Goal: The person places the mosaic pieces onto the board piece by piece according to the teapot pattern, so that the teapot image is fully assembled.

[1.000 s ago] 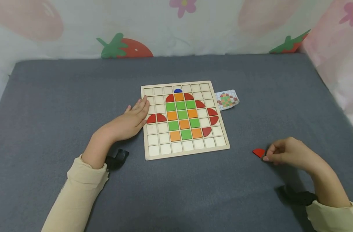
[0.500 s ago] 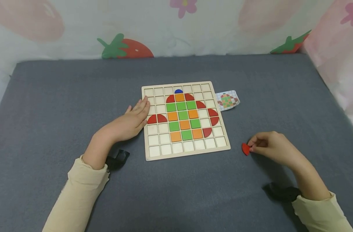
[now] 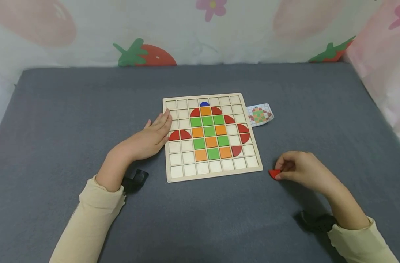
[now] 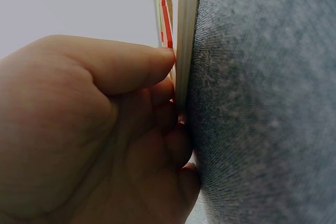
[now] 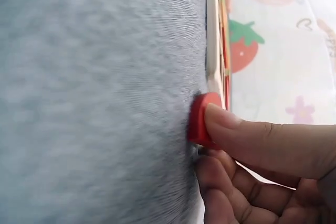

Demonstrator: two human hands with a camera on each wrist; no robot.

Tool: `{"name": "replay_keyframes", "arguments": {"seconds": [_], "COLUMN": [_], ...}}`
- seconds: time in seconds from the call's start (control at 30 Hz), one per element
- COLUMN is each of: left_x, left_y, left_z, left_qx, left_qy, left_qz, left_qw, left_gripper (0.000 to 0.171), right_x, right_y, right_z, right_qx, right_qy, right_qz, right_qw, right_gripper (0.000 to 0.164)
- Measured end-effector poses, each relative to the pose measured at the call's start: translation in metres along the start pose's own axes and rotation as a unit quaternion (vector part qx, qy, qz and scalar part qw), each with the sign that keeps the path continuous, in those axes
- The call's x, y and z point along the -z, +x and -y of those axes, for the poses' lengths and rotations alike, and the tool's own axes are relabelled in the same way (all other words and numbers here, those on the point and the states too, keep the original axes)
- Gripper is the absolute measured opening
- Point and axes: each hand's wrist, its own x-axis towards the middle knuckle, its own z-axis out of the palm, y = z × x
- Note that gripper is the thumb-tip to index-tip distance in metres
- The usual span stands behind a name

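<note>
A wooden grid board [image 3: 216, 175] holds green and orange squares, red quarter-circle pieces and one blue half-round piece [image 3: 204, 104] at its top. My left hand [image 3: 145, 143] rests along the board's left edge, its fingers fairly straight; in the left wrist view the thumb [image 4: 142, 66] touches the board's side. To the right of the board, my right hand [image 3: 305, 171] pinches a red quarter-circle piece [image 3: 273, 175] between thumb and fingers. The right wrist view has this red piece [image 5: 198, 121] low against the cloth, close to the board's corner.
A small printed card [image 3: 260, 114] with a coloured grid pattern sticks out beside the board's right edge. Grey cloth [image 3: 88, 95] covers the table. Behind it hangs a strawberry-print curtain [image 3: 246, 33]. A dark strap [image 3: 315, 222] is at the right wrist.
My right hand has carried the red quarter-circle piece leftward toward the board and turned it a little. The left hand stays on the board's edge.
</note>
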Motion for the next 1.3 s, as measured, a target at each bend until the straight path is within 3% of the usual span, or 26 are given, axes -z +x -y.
{"name": "replay_keyframes", "arguments": {"seconds": [0.13, 0.37, 0.53, 0.77, 1.07, 1.3], "left_x": [-0.002, -0.003, -0.004, -0.005, -0.006, -0.007], "left_y": [0.003, 0.006, 0.007, 0.009, 0.012, 0.012], "left_z": [0.0, -0.002, -0.002, -0.001, -0.001, 0.0], "left_qx": [0.0, -0.004, -0.006, -0.005, -0.004, -0.001], "left_qy": [0.0, 0.003, 0.008, 0.007, 0.007, 0.005], "left_qz": [0.002, 0.005, -0.001, -0.002, -0.003, -0.002], "left_qw": [1.0, 1.0, 0.9999, 1.0, 1.0, 1.0], "left_gripper": [0.058, 0.058, 0.058, 0.058, 0.058, 0.059], "right_x": [0.002, 0.003, -0.002, -0.015, -0.04, -0.052], "right_y": [0.006, 0.024, 0.057, 0.106, 0.146, 0.157], "right_z": [0.005, 0.021, 0.043, 0.077, 0.114, 0.125], "right_qx": [0.005, 0.0, 0.013, 0.034, 0.047, 0.063], "right_qy": [-0.006, 0.053, 0.095, 0.133, 0.097, 0.035], "right_qz": [-0.001, -0.038, -0.028, 0.019, 0.06, 0.072], "right_qw": [1.0, 0.998, 0.995, 0.99, 0.992, 0.995], "right_gripper": [0.014, 0.007, 0.005, 0.005, 0.006, 0.011]}}
